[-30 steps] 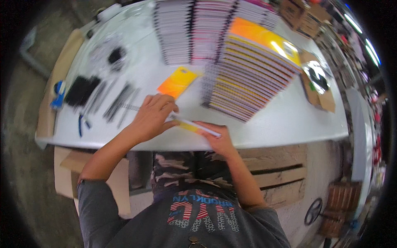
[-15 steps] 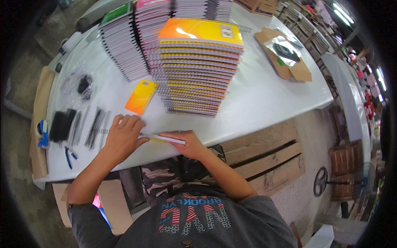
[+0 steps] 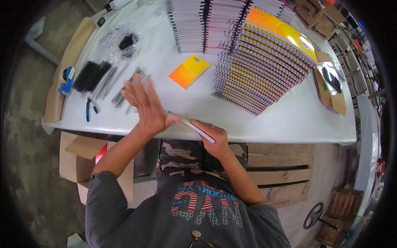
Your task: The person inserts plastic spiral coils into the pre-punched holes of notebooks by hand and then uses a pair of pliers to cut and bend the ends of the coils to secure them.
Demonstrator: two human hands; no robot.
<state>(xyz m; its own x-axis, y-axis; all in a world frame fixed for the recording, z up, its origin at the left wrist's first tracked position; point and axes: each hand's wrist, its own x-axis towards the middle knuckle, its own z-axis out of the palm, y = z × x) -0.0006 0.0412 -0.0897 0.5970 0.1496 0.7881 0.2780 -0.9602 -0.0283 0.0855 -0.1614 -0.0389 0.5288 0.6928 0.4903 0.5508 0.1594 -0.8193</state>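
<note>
My right hand (image 3: 218, 142) is closed around a thin notebook (image 3: 200, 131), held edge-on over the table's near edge. A piece of spiral coil (image 3: 172, 112) shows at the notebook's far left end. Beside that end my left hand (image 3: 144, 108) is open, fingers spread and slightly blurred, its thumb close to the notebook; whether it touches cannot be made out. Beyond the hands lies a small orange-yellow notebook (image 3: 189, 71). Loose spiral coils (image 3: 120, 98) lie just past my left hand, partly covered by its fingers.
To the right rises a tall stack of coil-bound yellow notebooks (image 3: 266, 68), with more stacks (image 3: 186, 27) behind. On the left are black coils (image 3: 92, 76), blue-handled pliers (image 3: 88, 109), a blue tape dispenser (image 3: 67, 80) and a plastic bag (image 3: 118, 39). An open carton (image 3: 78, 165) stands below the table.
My left hand has lifted off the notebook's end and spread its fingers. The right hand still holds the notebook, now tilted more steeply. The whole view has turned and shifted toward the left.
</note>
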